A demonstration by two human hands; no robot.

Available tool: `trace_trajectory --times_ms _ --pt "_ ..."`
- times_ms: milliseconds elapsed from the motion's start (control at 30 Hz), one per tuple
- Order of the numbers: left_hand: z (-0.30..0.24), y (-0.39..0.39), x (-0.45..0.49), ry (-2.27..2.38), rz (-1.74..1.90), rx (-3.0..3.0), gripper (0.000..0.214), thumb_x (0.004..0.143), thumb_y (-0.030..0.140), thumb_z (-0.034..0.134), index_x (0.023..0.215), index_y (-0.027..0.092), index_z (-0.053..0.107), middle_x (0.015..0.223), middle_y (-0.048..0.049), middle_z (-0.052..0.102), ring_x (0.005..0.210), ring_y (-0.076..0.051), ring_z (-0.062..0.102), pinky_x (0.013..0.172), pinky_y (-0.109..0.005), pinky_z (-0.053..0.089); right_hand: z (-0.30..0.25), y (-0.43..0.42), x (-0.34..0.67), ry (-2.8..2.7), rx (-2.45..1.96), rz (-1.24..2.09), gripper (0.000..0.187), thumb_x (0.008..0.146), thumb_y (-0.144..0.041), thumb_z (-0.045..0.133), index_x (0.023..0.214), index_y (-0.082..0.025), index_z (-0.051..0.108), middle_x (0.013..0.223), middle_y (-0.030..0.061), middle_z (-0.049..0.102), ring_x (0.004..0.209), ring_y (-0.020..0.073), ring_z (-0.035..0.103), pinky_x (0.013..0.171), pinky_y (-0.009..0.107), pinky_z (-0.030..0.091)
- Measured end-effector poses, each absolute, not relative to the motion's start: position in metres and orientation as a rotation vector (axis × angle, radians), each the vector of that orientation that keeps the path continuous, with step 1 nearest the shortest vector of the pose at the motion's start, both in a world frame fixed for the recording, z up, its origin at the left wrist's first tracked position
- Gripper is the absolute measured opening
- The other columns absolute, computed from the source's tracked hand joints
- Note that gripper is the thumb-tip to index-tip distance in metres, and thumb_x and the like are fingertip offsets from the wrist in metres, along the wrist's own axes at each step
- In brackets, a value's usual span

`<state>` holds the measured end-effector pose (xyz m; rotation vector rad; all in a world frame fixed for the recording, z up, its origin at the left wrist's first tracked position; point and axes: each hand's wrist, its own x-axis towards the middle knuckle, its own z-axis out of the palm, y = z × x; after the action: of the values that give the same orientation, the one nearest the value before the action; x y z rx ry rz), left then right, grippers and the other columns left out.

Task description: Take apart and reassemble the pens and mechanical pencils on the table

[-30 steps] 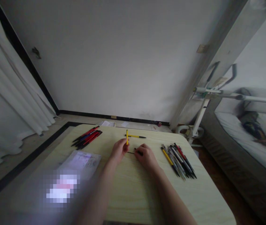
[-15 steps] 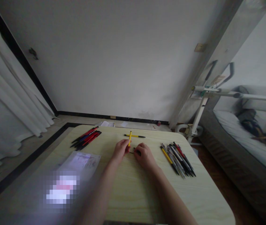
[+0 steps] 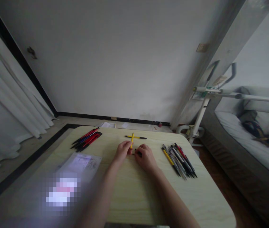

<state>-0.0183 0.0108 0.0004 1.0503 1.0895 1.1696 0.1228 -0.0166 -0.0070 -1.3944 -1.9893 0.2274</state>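
Yellow pen [image 3: 131, 141] stands nearly upright at mid-tabletop [image 3: 134, 196], pinched in the left hand [image 3: 122, 151]. Red-and-black pens [image 3: 87, 141] lie at 10 o'clock. The right hand [image 3: 145, 157] clasps a dark piece [image 3: 138, 153]. A mixed pen pile [image 3: 178, 158] lies at 3 o'clock, near the rounded edge. Bare wood spreads at 6 o'clock.

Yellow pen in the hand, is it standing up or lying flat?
Standing up, slightly tilted: left hand holds the yellow pen by its lower end.

No writing is legible; the sheet [image 3: 81, 163] on the table [image 3: 134, 196] is blurred
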Motion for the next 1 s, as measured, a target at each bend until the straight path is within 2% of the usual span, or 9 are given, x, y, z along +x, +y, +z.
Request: trace_trajectory --times_ms 267,1000 --pt "-0.0012 0.0119 -0.0169 1.105 1.168 1.149 0.029 0.069 0.041 0.055 0.076 0.013 0.058 0.057 0.0011 0.053 0.046 -0.007 0.047 0.043 -0.018 0.036 -0.0044 -0.0176 0.1200 -1.992 -1.420 0.218 0.008 0.073 -0.023 0.056 0.075 -0.020 0.064 0.080 0.0046 0.053 0.077 0.0161 0.049 0.071 0.028 0.038" --pt "-0.0002 0.0109 -0.0173 1.097 1.170 1.104 0.030 0.066 0.042 0.058 0.076 0.013 0.059 0.056 0.0010 0.056 0.044 -0.008 0.049 0.042 -0.019 0.037 -0.0088 -0.0140 0.1214 -1.875 -1.336 0.241 0.006 0.071 -0.018 0.056 0.073 -0.018 0.063 0.078 0.0046 0.054 0.076 0.0159 0.051 0.069 0.027 0.041"
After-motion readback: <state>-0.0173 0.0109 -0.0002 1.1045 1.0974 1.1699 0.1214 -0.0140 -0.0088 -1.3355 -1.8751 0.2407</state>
